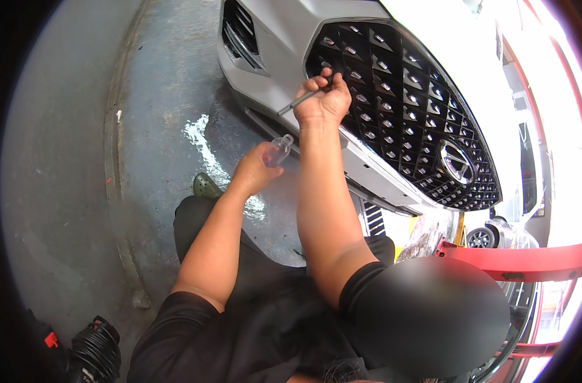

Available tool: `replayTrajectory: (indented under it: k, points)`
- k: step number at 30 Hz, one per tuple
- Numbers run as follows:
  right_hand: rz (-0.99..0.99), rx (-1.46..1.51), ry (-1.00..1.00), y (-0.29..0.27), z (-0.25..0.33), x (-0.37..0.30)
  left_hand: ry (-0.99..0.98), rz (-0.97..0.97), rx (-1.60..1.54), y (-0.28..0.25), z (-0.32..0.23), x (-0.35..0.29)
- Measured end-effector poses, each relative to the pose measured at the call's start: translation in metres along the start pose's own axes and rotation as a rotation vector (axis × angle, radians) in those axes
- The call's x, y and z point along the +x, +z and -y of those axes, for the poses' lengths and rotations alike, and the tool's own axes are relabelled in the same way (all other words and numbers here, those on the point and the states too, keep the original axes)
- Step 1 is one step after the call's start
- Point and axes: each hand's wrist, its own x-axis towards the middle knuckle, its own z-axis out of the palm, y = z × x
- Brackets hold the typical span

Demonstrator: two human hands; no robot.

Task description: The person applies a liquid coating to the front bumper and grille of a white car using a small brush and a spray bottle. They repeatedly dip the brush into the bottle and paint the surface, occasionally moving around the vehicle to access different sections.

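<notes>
My right hand [323, 102] is raised in front of the black grille [393, 96] of a white car, fingers curled round a slim grey-handled tool [295, 103]. The handle's end points down to the left, while its other end is lost against the dark grille, so its kind is unclear. Lower and to the left, my left hand [255, 170] grips a small clear plastic bottle [279, 149], its mouth tilted up toward the bumper [265, 96]. The bottle is apart from the tool. Rows of small shiny pieces and a round emblem [456, 162] cover the grille.
A raised curb [115, 159] runs along the grey floor at left. A green clog [206, 186] shows beside my knee. At lower left lies a coiled black hose [96, 348]. A red lift arm [527, 260] reaches in from the right, with another car [495, 236] beyond.
</notes>
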Motion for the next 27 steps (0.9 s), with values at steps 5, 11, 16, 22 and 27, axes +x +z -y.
replayTrajectory:
  k: [5,11,16,22,27]
  points:
    - [0.231,0.257,0.146,0.013,-0.001,0.002,-0.034,0.014,-0.013,0.0,0.001,-0.001]
    - [0.149,0.374,0.171,0.02,-0.005,0.007,-0.045,0.016,-0.106,-0.001,0.011,0.004]
    - [0.187,0.332,0.122,-0.005,0.008,-0.001,-0.035,-0.002,-0.007,-0.005,-0.004,-0.003]
    - [0.16,0.036,0.133,0.013,-0.004,0.007,-0.026,0.013,0.009,-0.004,-0.005,0.0]
    - [0.142,-0.59,-0.066,-0.046,0.028,-0.03,-0.014,-0.003,-0.062,-0.006,-0.014,-0.003]
